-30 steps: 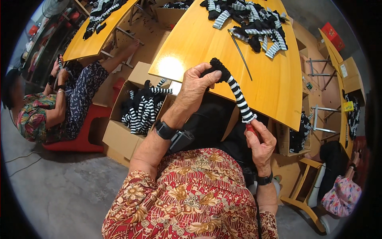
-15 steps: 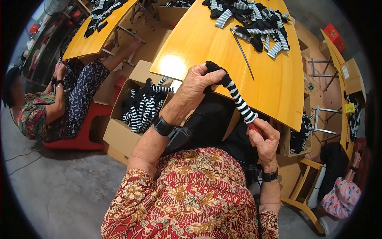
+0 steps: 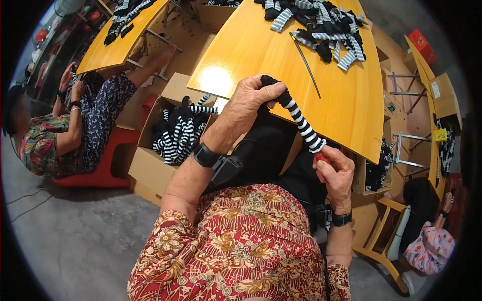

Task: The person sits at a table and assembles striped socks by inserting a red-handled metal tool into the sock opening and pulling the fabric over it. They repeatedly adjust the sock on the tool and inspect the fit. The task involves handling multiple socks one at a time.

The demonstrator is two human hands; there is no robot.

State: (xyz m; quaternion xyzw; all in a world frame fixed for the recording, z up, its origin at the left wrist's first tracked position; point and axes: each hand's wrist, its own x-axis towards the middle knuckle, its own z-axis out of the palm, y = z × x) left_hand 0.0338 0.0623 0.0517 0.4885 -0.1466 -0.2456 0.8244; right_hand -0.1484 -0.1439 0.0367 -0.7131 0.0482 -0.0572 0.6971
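Observation:
In front of me a black-and-white striped knitted tube (image 3: 303, 122) with a plain black end slants between my two hands. My left hand (image 3: 252, 95) pinches the black end between thumb and fingers. At the white-rimmed lower end, my right hand (image 3: 334, 168) is closed around a red handle (image 3: 321, 157). The handle meets the tube's opening; whatever extends from it inside the knit is hidden. Both hands are near the front edge of the yellow table (image 3: 241, 55), above my lap.
A heap of black and grey-striped knit pieces (image 3: 326, 32) and a thin dark rod (image 3: 305, 65) lie on the table. Cardboard boxes of striped knits (image 3: 178, 133) stand left and right below it. One person (image 3: 75, 120) sits at left, another (image 3: 432, 246) at right.
My hands keep their grips on the tube and the red handle, with barely any shift. The person at left has moved their hands apart slightly.

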